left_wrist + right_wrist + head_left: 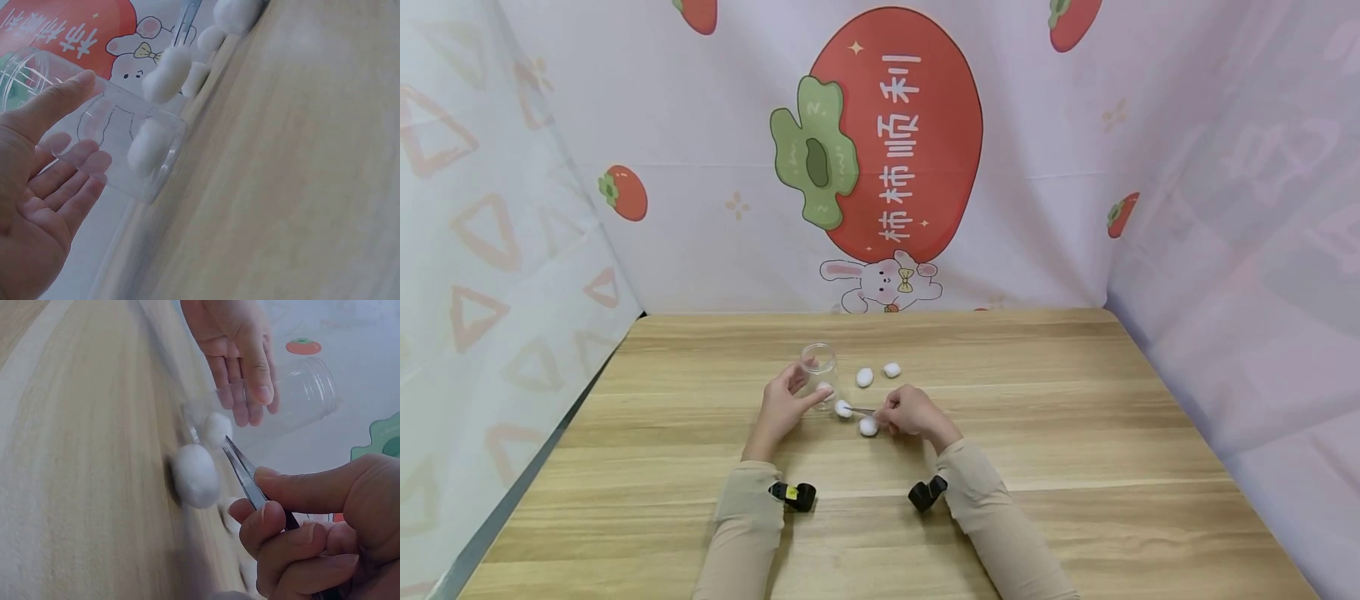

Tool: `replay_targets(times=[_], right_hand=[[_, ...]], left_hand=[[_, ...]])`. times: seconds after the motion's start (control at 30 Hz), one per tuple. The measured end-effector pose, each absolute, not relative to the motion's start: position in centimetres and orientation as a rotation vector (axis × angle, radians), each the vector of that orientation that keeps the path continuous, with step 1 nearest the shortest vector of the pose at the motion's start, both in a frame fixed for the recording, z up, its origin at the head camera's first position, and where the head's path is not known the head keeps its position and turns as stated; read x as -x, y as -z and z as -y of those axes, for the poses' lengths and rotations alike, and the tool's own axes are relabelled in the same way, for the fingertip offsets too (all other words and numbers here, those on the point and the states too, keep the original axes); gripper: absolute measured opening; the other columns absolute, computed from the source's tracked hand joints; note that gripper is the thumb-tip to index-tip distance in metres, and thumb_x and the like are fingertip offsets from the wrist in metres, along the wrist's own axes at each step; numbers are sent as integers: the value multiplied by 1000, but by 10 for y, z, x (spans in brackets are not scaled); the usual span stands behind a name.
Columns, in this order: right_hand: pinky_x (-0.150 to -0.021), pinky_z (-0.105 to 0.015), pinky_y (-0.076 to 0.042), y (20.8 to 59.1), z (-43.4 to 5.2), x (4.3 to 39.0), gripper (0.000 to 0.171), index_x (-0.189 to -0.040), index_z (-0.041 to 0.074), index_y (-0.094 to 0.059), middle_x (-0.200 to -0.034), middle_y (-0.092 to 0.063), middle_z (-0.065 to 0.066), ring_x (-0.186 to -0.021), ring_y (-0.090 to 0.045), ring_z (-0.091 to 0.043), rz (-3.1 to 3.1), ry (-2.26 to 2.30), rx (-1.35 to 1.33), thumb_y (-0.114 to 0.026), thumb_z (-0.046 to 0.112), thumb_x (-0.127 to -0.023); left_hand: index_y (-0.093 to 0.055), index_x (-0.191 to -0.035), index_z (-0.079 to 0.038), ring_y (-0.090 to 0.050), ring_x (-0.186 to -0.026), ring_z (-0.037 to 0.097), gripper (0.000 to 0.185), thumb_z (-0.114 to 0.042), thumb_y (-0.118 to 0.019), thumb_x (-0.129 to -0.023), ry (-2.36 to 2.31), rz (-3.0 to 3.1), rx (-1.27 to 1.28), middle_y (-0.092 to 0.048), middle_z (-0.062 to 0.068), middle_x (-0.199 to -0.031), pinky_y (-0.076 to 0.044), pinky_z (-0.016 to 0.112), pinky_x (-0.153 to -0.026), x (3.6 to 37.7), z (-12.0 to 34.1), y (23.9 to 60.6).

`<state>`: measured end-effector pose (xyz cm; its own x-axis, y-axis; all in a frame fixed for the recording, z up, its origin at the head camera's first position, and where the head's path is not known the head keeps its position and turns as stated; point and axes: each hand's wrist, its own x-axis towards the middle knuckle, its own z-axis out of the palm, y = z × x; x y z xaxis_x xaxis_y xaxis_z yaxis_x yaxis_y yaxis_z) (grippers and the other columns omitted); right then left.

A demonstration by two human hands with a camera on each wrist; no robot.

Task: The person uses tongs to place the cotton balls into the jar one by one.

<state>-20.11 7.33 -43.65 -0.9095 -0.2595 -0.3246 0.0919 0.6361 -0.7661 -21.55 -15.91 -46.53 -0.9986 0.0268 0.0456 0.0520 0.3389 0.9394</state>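
Observation:
A clear plastic jar (818,360) stands upright on the table, one cotton ball (148,148) inside near its bottom. My left hand (784,408) holds the jar from the left, thumb on the near side and fingers around the far side. Metal tweezers (245,475) are pinched between the thumb and fingers of my right hand (912,410). Their tips point left and meet another cotton ball (843,409) just outside the jar's lower right wall; whether they grip it is hard to tell. Close below the tweezers lies a further cotton ball (868,427).
Two more cotton balls, one (865,377) nearer the jar and one (892,370) farther right, lie behind the tweezers. The wooden table (1037,500) meets a printed cloth backdrop (700,250) at its far edge, with cloth at both sides.

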Motion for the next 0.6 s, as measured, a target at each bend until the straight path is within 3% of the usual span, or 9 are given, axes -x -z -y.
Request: replay_targets(times=[0.2,0.6], right_hand=[[-40,-14,-26,436,-79,203,30,-63,7,-54,-51,-50,1,-44,-36,-5,-2342,1283,111,-65,12,-91],[-45,-18,-26,433,-90,206,27,-69,1,-53,-53,-47,1,-46,-35,-6,-2158,1426,141,-59,9,-94]], left_hand=[[-52,-134,-3,-52,-132,34,65,-18,-81,-77,1783,2555,85,-55,21,-138,-45,36,-114,215,159,465],[-53,-131,0,-53,-132,34,63,-15,-81,-77,1780,2523,99,-56,19,-139,-46,36,-114,214,158,465]])
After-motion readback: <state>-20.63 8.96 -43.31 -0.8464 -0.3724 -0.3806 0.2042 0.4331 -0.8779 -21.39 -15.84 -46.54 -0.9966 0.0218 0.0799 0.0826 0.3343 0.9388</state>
